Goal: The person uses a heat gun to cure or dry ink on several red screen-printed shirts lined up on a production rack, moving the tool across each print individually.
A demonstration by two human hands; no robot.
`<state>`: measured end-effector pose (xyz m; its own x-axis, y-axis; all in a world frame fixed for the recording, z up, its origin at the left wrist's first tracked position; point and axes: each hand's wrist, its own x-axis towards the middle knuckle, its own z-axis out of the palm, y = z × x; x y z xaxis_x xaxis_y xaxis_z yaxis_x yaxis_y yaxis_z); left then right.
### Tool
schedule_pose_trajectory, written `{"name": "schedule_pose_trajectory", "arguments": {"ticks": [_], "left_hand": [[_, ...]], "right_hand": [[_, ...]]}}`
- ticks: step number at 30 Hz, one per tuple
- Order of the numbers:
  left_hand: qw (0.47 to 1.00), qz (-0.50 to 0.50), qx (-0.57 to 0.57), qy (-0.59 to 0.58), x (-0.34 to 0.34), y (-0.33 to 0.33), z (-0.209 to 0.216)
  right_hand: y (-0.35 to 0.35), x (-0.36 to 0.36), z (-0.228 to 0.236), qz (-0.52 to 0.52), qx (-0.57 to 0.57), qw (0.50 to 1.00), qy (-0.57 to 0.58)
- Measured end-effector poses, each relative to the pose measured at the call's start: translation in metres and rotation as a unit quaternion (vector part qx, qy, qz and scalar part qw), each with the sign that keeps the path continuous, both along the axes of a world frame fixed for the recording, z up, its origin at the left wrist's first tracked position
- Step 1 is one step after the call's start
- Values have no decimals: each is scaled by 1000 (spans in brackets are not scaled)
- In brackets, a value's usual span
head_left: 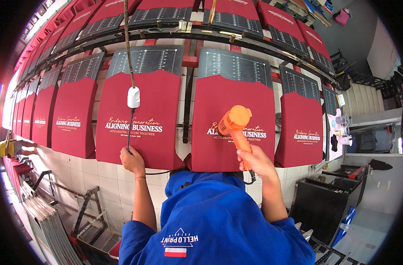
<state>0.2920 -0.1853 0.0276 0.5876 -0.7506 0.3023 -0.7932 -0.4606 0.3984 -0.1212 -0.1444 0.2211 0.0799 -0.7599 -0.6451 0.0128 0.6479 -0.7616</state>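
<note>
Left hand [131, 160]: raised at the lower edge of the dark red fabric piece [139, 117] stretched over the left-centre pallet; the fingers curl against the cloth's bottom hem, closed on or pressing it; whether it truly pinches the cloth I cannot tell; a thin band shows on the wrist.

Right hand [254, 161]: wrapped tight around the handle of the orange heat gun [236, 126]; the gun's round body tilts up and to the left, held just in front of the second red fabric piece [234, 128], over its white printed lettering; a black cable loops below the fist.

Fabric pieces: each hangs over a dark grey pallet board [146, 59] marked with white ruler lines; both carry white lettering near the middle; they sit side by side, a narrow gap between them.

Hanging switch [133, 97]: a white plug-like block on a cord, dangling in front of the left-centre fabric; a black lead runs down from it toward the left hand.

Row of pallets: more red pieces [301, 130] fan out to either side along a curved black frame [175, 33]; a second row lies beyond.

Person: blue top [210, 221] fills the lower middle; both forearms rise from it.

Surroundings: white tiled floor [109, 176] below the pallets; stacked frames [47, 221] at lower left; a black machine [325, 198] at lower right.
</note>
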Motion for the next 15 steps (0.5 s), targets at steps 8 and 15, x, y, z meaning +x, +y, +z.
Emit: {"name": "schedule_pose_trajectory", "arguments": {"ticks": [8,15], "left_hand": [[1000,1,4,6,-2,-2,2],[1000,-3,-3,4,0,-1,0]], "right_hand": [[-2,6,-1,8,-17,1000,6],[-6,7,0,17,-5,1000,14]]}}
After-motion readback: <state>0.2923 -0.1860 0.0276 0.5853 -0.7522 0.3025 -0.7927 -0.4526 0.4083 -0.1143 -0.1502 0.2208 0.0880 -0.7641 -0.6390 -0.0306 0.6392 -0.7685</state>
